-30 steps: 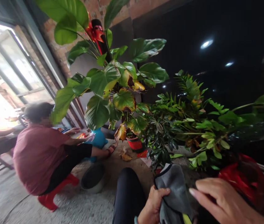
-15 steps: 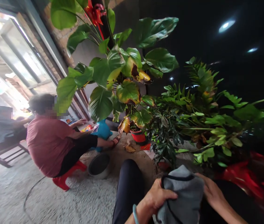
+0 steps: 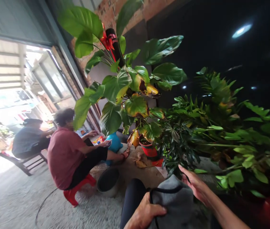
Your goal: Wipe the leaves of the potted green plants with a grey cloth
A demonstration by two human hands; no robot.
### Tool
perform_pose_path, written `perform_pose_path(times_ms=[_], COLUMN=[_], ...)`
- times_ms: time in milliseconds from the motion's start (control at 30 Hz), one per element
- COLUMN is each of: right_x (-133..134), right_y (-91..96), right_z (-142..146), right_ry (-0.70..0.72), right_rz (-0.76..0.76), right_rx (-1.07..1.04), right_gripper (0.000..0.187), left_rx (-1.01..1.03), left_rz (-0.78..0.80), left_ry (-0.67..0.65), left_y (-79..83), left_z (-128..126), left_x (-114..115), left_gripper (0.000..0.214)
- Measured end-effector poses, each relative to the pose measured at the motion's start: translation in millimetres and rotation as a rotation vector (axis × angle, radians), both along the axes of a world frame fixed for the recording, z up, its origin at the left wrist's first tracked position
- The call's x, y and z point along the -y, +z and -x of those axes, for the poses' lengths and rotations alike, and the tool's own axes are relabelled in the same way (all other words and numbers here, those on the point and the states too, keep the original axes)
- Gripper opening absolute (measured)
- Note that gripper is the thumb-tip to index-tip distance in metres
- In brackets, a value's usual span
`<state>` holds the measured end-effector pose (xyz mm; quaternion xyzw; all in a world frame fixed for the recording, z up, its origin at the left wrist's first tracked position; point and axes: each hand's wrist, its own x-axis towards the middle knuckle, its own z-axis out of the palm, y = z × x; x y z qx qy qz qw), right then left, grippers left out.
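My left hand (image 3: 145, 211) grips a grey cloth (image 3: 173, 203) with dark trim, which bunches up over my knee at the bottom of the view. My right hand (image 3: 194, 184) is raised at the cloth's upper right, fingers spread, holding nothing. Its fingertips are close to the cloth, but I cannot tell whether they touch it. My leg in dark trousers (image 3: 131, 198) lies just left of the cloth, and part of the cloth is hidden behind my left hand.
Leafy potted plants (image 3: 135, 108) in a red pot (image 3: 149, 149) stand ahead. A person in a maroon shirt (image 3: 64, 159) sits on a red stool (image 3: 74, 190), and another person (image 3: 29, 143) sits on a bench. A dark basin (image 3: 108, 179) stands nearby.
My right hand has come off the cloth and lifted to the upper right with its fingers spread. The left hand keeps its hold. The whole scene has shifted right in view.
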<state>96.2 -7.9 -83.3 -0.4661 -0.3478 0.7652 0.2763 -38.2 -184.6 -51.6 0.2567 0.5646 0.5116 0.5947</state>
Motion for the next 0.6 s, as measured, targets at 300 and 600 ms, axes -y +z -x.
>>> perform_pose_path(times_ms=[300,600], right_x=[4.3,6.6], right_y=[14.5,22.1], right_z=[-29.4,-37.2], right_ry=[-0.131,0.043], right_rz=[-0.093,-0.3], right_rx=[0.053,0.372], right_gripper=[0.029,0.021], left_rx=[-0.026,0.062], left_rz=[-0.092,-0.056], left_ry=[0.133,0.214], left_y=[36.6,16.0], left_z=[18.3,9.9], left_x=[-23.3,-30.2], left_gripper=[0.04,0.034])
